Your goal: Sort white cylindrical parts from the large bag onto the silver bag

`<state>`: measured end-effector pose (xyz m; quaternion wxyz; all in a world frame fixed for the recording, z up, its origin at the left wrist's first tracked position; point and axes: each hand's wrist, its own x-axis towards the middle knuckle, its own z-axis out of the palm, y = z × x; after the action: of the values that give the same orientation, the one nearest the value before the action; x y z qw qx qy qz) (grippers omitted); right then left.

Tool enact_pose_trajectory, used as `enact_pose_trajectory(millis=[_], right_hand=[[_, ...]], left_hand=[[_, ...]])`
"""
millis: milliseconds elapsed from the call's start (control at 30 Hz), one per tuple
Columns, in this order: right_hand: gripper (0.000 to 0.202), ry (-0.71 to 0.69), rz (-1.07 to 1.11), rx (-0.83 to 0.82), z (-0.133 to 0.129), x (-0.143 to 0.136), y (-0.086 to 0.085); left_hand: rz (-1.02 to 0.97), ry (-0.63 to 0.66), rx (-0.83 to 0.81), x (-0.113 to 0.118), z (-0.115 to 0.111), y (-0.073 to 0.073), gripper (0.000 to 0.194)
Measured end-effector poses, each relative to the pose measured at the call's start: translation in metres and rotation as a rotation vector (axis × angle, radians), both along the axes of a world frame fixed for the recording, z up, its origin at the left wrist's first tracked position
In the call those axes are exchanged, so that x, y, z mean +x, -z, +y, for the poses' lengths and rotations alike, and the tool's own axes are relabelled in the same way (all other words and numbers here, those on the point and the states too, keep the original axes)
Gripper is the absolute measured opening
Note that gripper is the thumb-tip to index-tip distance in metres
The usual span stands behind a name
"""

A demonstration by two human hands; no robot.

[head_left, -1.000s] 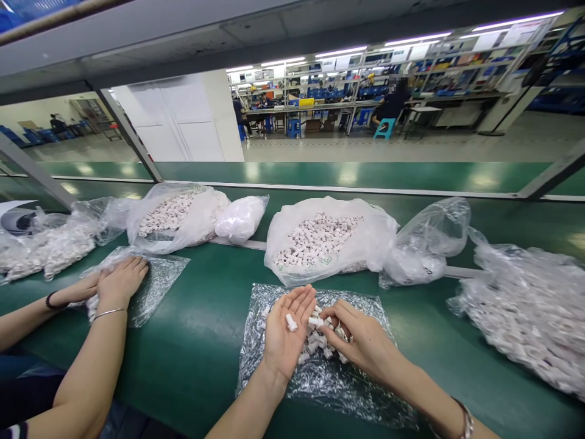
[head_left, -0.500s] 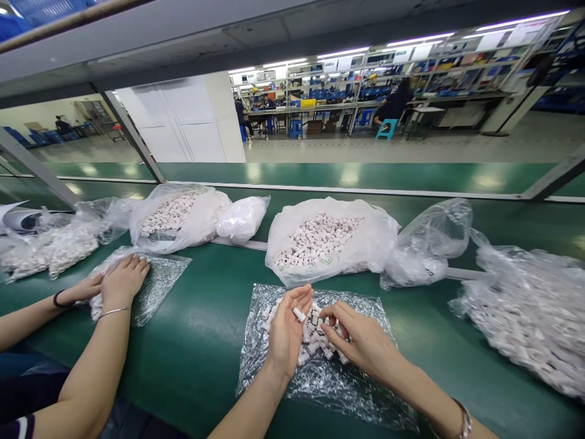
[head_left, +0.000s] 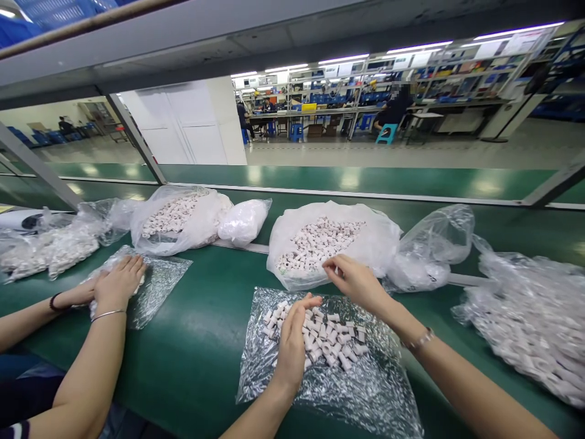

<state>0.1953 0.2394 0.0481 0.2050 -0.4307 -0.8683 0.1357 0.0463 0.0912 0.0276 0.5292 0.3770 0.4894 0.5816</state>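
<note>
Small white plastic tubular fittings (head_left: 336, 341) lie in a loose heap on a clear plastic bag (head_left: 361, 399) laid flat. My left hand (head_left: 292, 347) stands on edge at the heap's left side, fingers stretched out, the palm facing the pieces and mostly hidden. Above the front rim of a big open bag (head_left: 379, 235) is my right hand (head_left: 359, 283), its fingertips drawn together; whether anything is between them cannot be made out. More of the same fittings (head_left: 320, 241) fill that big bag.
At left, a co-worker's hands (head_left: 116, 283) press on another clear bag (head_left: 159, 286). Several filled bags line the back, including a small tied one (head_left: 244, 221). A large bag of white pieces (head_left: 534, 317) sits at right. A grey shelf beam (head_left: 274, 39) crosses overhead.
My right hand has moved up and away from the heap to the big bag. My left hand has turned on edge, and the white fitting seen on its palm is out of sight.
</note>
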Motion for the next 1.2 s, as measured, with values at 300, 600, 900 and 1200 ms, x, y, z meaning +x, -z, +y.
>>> enact_pose_trajectory(millis=[300,600,900,1200], right_hand=[[0.013,-0.062,0.040,-0.182,0.078,-0.030,0.020],[0.051,-0.134,0.370,-0.385,0.077,-0.013,0.015],[0.020,-0.103,0.271,-0.377,0.074,-0.045,0.027],[0.046,-0.039,0.465,-0.490,0.087,-0.019,0.007]], left_hand=[[-0.099,-0.104,0.001,-0.005,0.006,0.010,0.040],[-0.172,-0.099,-0.019,-0.006,0.009,0.007,0.041],[-0.161,-0.140,0.003,-0.008,0.012,0.014,0.040],[-0.162,-0.127,0.016,-0.009,0.011,0.010,0.038]])
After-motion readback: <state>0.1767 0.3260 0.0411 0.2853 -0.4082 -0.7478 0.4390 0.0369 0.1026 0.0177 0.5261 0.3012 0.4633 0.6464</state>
